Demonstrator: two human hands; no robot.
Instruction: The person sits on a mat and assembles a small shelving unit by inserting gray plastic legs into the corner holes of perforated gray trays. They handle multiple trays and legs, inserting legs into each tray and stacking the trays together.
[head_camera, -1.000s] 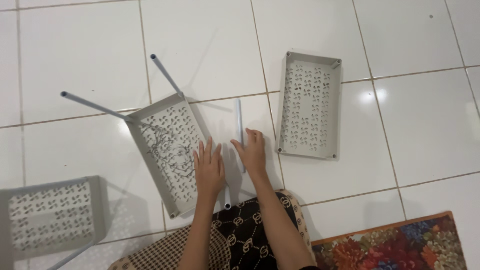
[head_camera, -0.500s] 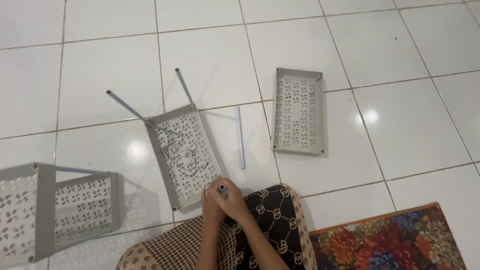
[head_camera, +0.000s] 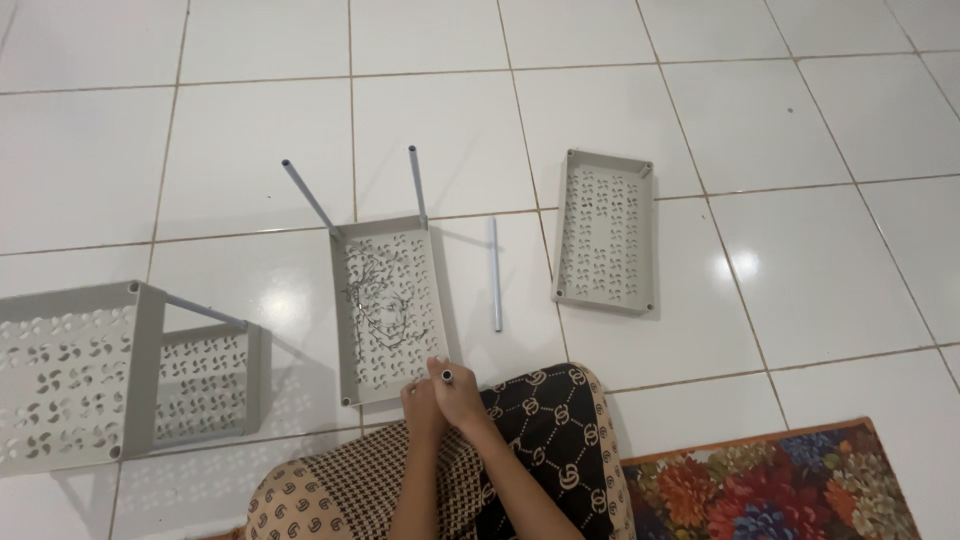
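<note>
Both hands meet at the near end of the grey perforated tray (head_camera: 388, 305); the right hand (head_camera: 460, 395) is closed around a grey tube (head_camera: 447, 377), standing end-up. The left hand (head_camera: 418, 405) curls beside it, grip unclear; a loose tube (head_camera: 494, 273) lies beyond the hands, to their right

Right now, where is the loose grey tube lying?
In the head view the loose grey tube lies flat on the white tile floor, centre frame, between the tray with two upright tubes on its left and the empty perforated tray on its right.
</note>
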